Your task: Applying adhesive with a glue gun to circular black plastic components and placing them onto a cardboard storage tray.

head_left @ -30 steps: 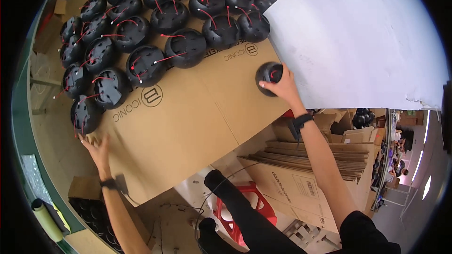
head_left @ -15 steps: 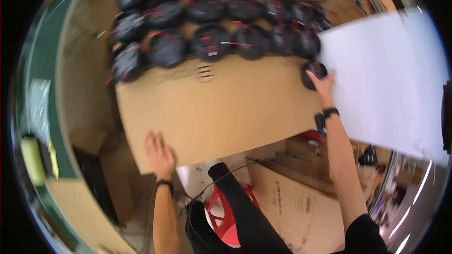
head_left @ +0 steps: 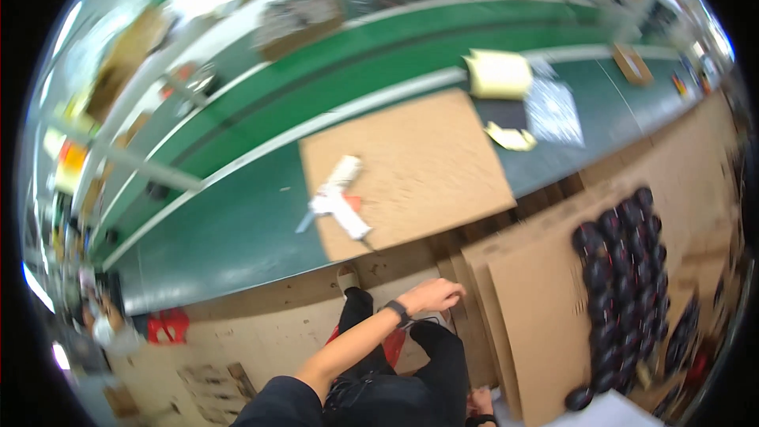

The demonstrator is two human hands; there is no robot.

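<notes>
Reaching out over my lap, my left hand (head_left: 431,296) hangs with its fingers (head_left: 452,291) loosely curled and gripping nothing, nearest the near edge of the cardboard sheets (head_left: 538,316) stacked at my right. I judge the top sheet light but broad and floppy, likely to bow if lifted by one corner, so an edge grip on two sides would suit it. Rows of black round parts (head_left: 624,269) lie along its far side and could slide. My right hand (head_left: 479,405) is mostly cut off at the lower edge, so I cannot tell its grip. Blur smears the white tool (head_left: 338,199) on the green bench (head_left: 237,229).
</notes>
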